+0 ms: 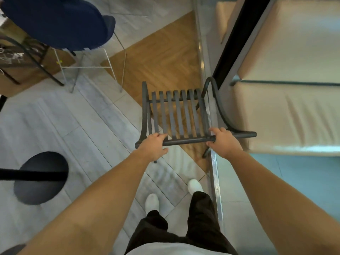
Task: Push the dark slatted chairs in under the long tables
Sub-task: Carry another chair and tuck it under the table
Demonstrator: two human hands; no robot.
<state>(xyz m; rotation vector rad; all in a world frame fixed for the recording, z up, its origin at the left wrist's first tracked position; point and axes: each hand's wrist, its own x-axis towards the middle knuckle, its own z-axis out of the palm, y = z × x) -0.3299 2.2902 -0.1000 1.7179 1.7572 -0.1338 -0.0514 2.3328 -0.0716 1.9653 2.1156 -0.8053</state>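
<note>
Floor (77,126) is pale tile w/ a wood-pattern wedge running ahead of both grips. Right of the right grip, a padded beige seat (287,116) sits behind a glass panel w/ a metal rail (214,162) at its base; can't tell where the long bench is, none clearly in view.

The dark slatted chair (176,115) stands directly ahead, its top rail under both hands. Left hand (153,145) has fingers curled over the rail near its left end; right hand (223,141) is wrapped round the rail near the right end. Chair's right arm loop looks v. close to the glass.

To do it well, probably: push evenly w/ both grips, keep chair straight, steer slightly left so the arm doesn't scrape the panel.

Further ahead-left of the left grip: blue chair (60,23) on thin white legs, likely an obstacle. Behind-left: round black base (41,178).
</note>
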